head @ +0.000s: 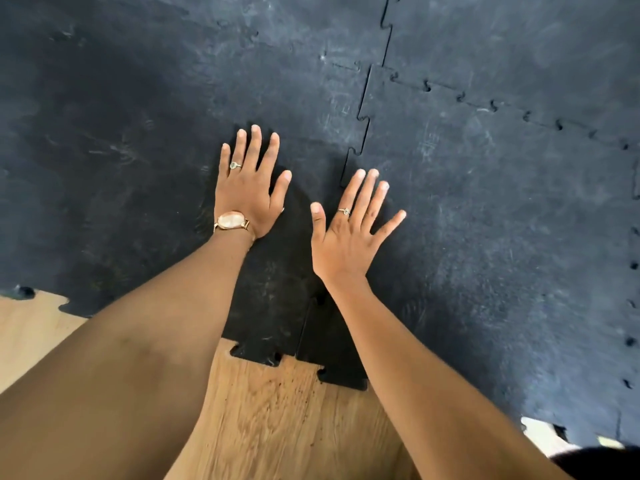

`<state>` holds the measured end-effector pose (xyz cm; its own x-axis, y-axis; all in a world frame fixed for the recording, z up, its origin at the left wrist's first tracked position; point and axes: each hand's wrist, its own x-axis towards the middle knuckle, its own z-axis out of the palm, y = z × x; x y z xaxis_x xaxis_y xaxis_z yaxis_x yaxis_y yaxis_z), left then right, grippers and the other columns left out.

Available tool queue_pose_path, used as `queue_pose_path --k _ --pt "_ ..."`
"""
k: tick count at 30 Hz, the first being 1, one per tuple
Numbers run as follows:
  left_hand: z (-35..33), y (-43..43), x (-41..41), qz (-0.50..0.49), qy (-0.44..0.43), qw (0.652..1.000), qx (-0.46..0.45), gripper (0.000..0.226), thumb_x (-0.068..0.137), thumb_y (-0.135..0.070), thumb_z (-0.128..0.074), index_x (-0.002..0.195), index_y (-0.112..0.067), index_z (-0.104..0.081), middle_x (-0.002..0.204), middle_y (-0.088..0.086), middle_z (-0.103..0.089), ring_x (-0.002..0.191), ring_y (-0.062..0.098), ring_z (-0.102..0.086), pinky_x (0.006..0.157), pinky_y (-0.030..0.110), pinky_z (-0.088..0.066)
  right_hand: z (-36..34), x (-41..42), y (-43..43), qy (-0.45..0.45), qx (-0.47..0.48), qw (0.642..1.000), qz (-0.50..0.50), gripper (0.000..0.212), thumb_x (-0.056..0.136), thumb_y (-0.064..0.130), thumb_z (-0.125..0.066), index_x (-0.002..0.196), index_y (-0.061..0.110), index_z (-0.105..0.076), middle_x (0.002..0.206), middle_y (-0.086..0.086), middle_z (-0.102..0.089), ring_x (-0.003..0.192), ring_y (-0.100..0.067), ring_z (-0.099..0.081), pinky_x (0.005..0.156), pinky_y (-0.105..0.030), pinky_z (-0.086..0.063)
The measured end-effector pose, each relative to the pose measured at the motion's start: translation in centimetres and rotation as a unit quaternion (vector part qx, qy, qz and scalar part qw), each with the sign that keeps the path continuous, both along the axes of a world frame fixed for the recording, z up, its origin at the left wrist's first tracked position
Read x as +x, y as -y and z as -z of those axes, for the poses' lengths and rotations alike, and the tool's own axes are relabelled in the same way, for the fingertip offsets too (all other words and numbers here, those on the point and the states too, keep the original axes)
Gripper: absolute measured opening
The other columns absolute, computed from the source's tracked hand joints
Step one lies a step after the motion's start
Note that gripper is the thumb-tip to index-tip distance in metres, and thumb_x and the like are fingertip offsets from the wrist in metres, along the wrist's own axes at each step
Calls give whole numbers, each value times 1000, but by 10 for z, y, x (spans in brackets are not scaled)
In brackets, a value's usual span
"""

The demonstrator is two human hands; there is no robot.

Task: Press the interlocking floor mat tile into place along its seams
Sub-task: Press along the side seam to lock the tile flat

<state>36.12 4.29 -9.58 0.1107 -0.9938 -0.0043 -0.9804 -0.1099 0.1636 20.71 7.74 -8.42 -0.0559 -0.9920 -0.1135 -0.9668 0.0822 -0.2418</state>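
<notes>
Black interlocking floor mat tiles cover most of the view. The right-hand tile (485,220) meets the left tile (121,133) along a jigsaw seam (362,116) that runs from the top down between my hands; the seam shows a slightly raised edge. My left hand (251,188) lies flat, palm down, on the left tile, fingers apart, a watch on the wrist. My right hand (349,226) is spread wide over the right tile just right of the seam, holding nothing; whether its palm touches the mat I cannot tell.
Bare wooden floor (277,417) shows at the bottom beyond the tiles' toothed front edge (263,358). Another seam (491,105) runs right across the upper right, and a further one down the far right edge (632,265).
</notes>
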Motion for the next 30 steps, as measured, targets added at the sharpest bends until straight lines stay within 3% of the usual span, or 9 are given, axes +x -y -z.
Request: queue_pose_path --k 2,5,10,12,16,20,23,26,30 --pt "4 0 2 2 -4 1000 -7 60 98 -46 -24 152 -19 -21 160 12 -17 148 31 -11 120 49 -7 2 6 -21 6 -35 999 3 80 94 64 -4 154 11 4 163 -10 6 148 -24 14 116 -61 9" --pt "8 -1 2 1 -1 1000 -11 60 98 -46 -23 152 -19 -22 160 12 -19 148 31 -12 120 48 -8 10 13 -44 -45 6 997 -66 79 95 65 -6 154 13 0 163 -10 2 150 -29 6 117 -61 6" --pt "-4 -1 0 -1 -2 1000 15 60 99 -45 -24 153 -19 -18 161 11 -14 148 30 -8 120 47 -5 -3 9 -44 14 18 996 -89 76 97 60 -8 151 11 10 163 -11 7 147 -25 19 118 -60 7" --pt "-2 -2 -1 0 -5 1000 8 60 99 -44 -26 153 -19 -19 161 12 -15 148 30 -9 120 47 -5 -5 3 -59 39 -18 988 -150 76 98 60 -10 153 10 4 163 -11 3 149 -26 12 118 -59 4" --pt "5 -1 0 0 1 1000 -4 60 98 -45 -24 152 -19 -22 159 13 -19 147 32 -13 120 49 -8 10 -16 -81 -36 -11 963 -268 80 96 65 -15 155 12 -7 163 -13 -3 150 -30 -1 116 -65 -6" --pt "0 -4 -2 -1 14 1000 18 60 99 -44 -23 153 -18 -18 160 13 -16 148 32 -11 120 49 -9 8 -13 -85 -37 21 966 -257 85 95 68 -13 154 9 -2 162 -14 5 150 -30 5 118 -63 -3" --pt "-5 -1 -2 -3 2 1000 23 60 99 -43 -26 153 -19 -19 161 11 -15 148 29 -9 120 47 -7 4 -10 -70 -14 -13 974 -224 82 97 65 -13 154 7 0 162 -11 9 149 -26 10 118 -57 -4" --pt "-2 -1 0 -7 7 1000 16 60 99 -45 -24 153 -19 -19 161 11 -15 148 29 -10 120 47 -7 -1 -2 -4 2 -85 983 -165 78 97 62 -7 153 8 2 161 -9 9 148 -23 14 120 -53 4" --pt "-1 -1 0 -1 18 1000 25 61 99 -46 -17 153 -19 -15 161 12 -13 149 30 -8 120 48 -6 7 -1 44 -58 -11 980 -189 73 97 59 -5 153 15 12 163 -10 12 149 -27 15 117 -62 4"
